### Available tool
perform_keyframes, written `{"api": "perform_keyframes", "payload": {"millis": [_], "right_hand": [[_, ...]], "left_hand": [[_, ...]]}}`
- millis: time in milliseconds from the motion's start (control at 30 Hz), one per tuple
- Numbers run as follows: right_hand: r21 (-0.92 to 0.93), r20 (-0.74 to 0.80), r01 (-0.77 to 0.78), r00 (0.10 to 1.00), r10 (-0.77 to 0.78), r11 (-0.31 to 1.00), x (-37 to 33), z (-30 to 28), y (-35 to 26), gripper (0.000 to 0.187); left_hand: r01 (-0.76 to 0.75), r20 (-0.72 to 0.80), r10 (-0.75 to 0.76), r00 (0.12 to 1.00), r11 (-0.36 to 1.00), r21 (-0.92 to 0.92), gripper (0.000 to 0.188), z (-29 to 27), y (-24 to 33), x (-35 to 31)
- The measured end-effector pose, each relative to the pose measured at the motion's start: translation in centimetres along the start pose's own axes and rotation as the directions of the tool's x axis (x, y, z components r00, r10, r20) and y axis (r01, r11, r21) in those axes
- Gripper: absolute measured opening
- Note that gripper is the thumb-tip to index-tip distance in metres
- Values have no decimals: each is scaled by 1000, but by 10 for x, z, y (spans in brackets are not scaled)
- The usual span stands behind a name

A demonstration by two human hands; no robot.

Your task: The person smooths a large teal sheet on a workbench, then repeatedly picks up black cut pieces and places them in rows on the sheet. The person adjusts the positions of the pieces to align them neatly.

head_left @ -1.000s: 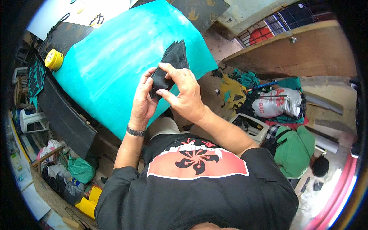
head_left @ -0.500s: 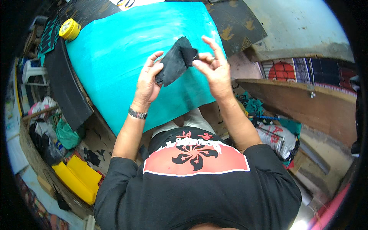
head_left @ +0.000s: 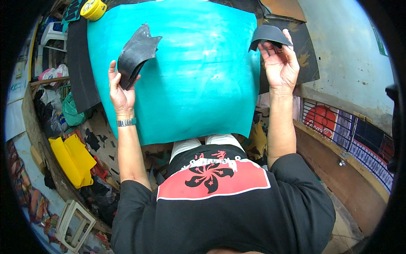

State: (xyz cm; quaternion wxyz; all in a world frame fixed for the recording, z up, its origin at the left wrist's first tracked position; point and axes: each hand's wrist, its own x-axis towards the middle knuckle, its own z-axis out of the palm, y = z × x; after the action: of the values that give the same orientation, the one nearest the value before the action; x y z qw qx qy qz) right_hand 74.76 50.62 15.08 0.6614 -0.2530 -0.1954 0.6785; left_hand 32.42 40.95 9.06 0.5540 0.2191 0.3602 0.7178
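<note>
In my left hand [head_left: 122, 96] is a small bundle of black leather-like pieces [head_left: 136, 54], folded over and notched at its far end. The fingers and thumb close around its near end. Off to the right, my right hand [head_left: 281, 71] pinches one curved black leather-like piece [head_left: 270, 34] from beneath, its fingertips partly hidden by it. Both hands are raised over a large turquoise sheet [head_left: 198, 93] spread across the table, the left above its left side and the right at its far right edge.
A yellow tub [head_left: 93, 9] stands at the sheet's far left corner. Black sheet material [head_left: 82, 67] hangs along the left side. A yellow folded sheet [head_left: 72, 161], bags and scraps lie at the lower left. A wooden board [head_left: 330, 165] and a pale wall [head_left: 338, 55] border the right.
My hands have moved wide apart. The black pieces that were together between them are now split: a bundle in the left hand, a curved piece in the right.
</note>
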Motion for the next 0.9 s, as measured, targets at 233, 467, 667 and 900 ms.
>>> {"api": "perform_keyframes", "payload": {"millis": [233,467,667,900], "right_hand": [[-86,-5,106,994,-107,991,0,-27,-53,52],[-189,-18,375,923,-386,907,-25,-39,-153,52],[-373,-10,442,877,-480,816,-41,-47,-188,53],[-328,0,449,880,-475,831,-39,-43,-182,58]], "left_hand": [[83,89,-84,992,996,15,43,68,-38,28],[395,298,-414,860,910,122,37,202,-160,34],[485,438,-432,788,875,-10,35,276,-226,37],[-311,549,-193,813,654,690,34,314,-289,25]]}}
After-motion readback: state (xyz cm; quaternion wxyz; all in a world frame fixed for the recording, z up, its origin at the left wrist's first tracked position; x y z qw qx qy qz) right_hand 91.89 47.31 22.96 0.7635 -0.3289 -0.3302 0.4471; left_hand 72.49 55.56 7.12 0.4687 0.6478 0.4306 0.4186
